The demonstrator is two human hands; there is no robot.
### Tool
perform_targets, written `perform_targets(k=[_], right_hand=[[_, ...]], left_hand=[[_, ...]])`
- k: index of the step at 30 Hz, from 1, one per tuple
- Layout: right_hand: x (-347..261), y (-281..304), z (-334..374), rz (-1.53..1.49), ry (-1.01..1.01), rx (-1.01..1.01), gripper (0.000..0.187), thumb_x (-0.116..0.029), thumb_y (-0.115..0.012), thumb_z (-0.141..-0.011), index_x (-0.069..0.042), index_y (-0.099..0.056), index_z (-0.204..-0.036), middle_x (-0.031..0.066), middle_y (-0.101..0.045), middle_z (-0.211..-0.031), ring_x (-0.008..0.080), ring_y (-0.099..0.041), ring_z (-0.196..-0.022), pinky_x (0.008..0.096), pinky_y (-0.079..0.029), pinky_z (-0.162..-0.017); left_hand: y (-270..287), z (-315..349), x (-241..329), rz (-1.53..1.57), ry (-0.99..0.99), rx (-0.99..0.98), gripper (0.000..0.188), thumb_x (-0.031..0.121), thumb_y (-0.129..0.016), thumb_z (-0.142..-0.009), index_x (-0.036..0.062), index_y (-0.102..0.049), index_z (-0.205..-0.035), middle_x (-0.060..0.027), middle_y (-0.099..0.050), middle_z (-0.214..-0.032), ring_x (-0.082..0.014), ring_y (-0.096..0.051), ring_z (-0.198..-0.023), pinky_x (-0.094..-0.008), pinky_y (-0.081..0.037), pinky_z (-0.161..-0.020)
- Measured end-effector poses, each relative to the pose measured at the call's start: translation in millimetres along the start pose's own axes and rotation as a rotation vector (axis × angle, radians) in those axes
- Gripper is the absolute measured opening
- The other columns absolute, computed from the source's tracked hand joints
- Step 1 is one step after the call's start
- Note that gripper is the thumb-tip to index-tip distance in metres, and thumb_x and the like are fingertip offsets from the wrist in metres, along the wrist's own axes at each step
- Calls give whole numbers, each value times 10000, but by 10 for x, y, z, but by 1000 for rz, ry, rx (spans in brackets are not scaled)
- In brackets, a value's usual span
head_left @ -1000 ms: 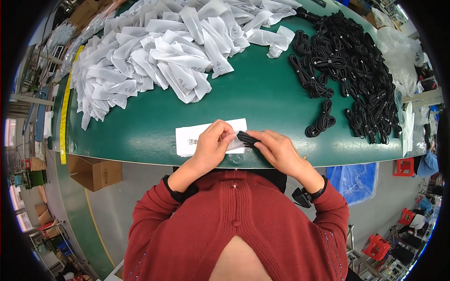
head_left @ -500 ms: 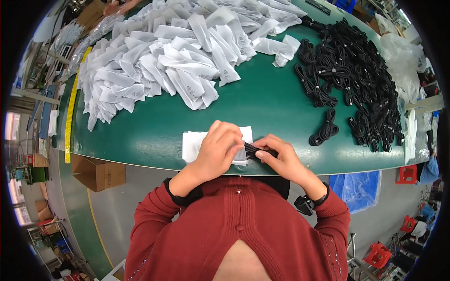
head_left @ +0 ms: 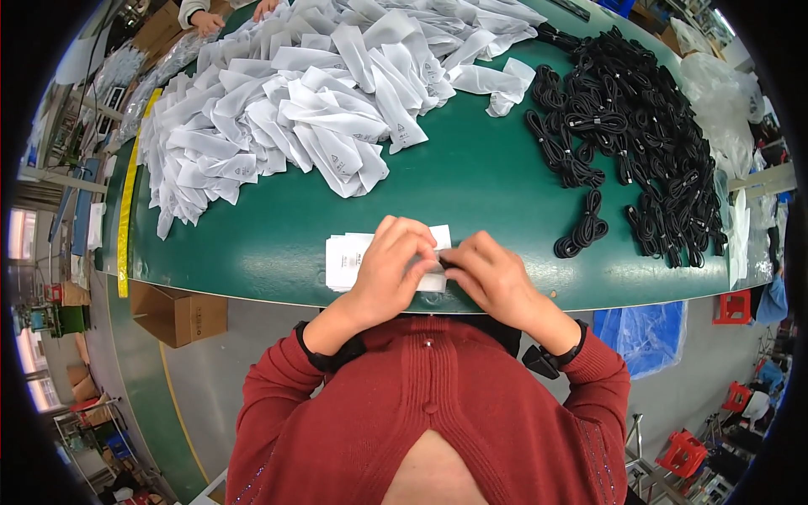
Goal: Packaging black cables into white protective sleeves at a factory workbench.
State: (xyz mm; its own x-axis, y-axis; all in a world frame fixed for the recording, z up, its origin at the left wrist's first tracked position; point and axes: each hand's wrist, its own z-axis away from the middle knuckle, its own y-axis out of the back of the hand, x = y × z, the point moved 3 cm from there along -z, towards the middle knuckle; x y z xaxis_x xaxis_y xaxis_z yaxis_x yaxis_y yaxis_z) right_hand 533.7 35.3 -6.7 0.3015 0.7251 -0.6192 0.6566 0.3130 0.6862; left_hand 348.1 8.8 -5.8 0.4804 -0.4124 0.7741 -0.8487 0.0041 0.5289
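Note:
At the table's near edge, my left hand (head_left: pixel 391 265) pinches the open end of a thin whitish sleeve (head_left: pixel 436 268). My right hand (head_left: pixel 497 282) grips the end of a black cable bundle (head_left: pixel 445 263) at the sleeve's mouth. Only a small dark part of that bundle shows; the rest is hidden by the sleeve and fingers. Under my left hand lies a stack of flat white sleeves (head_left: pixel 342 263) with small print. To the right, a single coiled black cable (head_left: pixel 583 229) rests apart from a large heap of coiled black cables (head_left: pixel 648 143).
A large pile of filled white sleeves (head_left: pixel 311 109) covers the far left of the green table (head_left: pixel 471 181). Another person's hand (head_left: pixel 206 22) is at the far left. A yellow strip (head_left: pixel 128 198) runs along the left side. A cardboard box (head_left: pixel 178 313) stands below.
My right hand has moved slightly left toward my left hand, and most of the cable bundle has gone into the sleeve. Another person's hand has shifted at the far left.

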Motion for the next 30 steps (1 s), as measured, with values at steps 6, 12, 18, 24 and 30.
perform_targets(k=[6, 12, 18, 24, 30], right_hand=[[-73, 73, -134, -241, -123, 102, 199, -17, -697, -879, -25, -590, -1047, 106, -551, -1000, 200, -597, -950, 293, -515, -808], [12, -58, -163, -818, -260, 455, 198, -2, -713, -862, -18, -582, -1010, 130, -534, -1107, 184, -570, -997, 293, -504, -813], [-24, 109, -266, -383, -79, 328, 227, -3, -749, -817, -1, -607, -995, 136, -529, -1134, 179, -573, -931, 287, -503, -740], [-117, 238, -374, -255, 1, 310, 264, -20, -732, -830, 4, -624, -1070, 127, -573, -1058, 194, -587, -861, 287, -502, -703], [984, 845, -145, 671, -352, 490, 320, -166, -741, -826, -34, -641, -1100, 102, -618, -1051, 258, -602, -940, 402, -491, -802]], left_hand=[[113, -90, 88, -66, -85, 43, 114, 40, -677, -847, 52, -570, -884, -76, -588, -1052, -283, -537, -956, -369, -441, -837], [206, -193, 66, 242, 27, 36, 86, 83, -657, -892, 45, -581, -909, -85, -587, -1085, -234, -540, -1027, -350, -435, -908], [200, -277, 95, 666, 199, 42, 108, 131, -623, -949, 35, -579, -928, -85, -587, -1135, -165, -531, -1093, -313, -448, -923], [436, -343, -50, 752, 180, 142, 117, 155, -567, -994, 40, -586, -981, -74, -593, -1139, -136, -568, -1024, -264, -469, -877], [1277, -481, -443, 228, 138, 586, 204, 115, -586, -964, -12, -597, -1123, -88, -638, -1088, -180, -601, -1035, -307, -472, -904]])
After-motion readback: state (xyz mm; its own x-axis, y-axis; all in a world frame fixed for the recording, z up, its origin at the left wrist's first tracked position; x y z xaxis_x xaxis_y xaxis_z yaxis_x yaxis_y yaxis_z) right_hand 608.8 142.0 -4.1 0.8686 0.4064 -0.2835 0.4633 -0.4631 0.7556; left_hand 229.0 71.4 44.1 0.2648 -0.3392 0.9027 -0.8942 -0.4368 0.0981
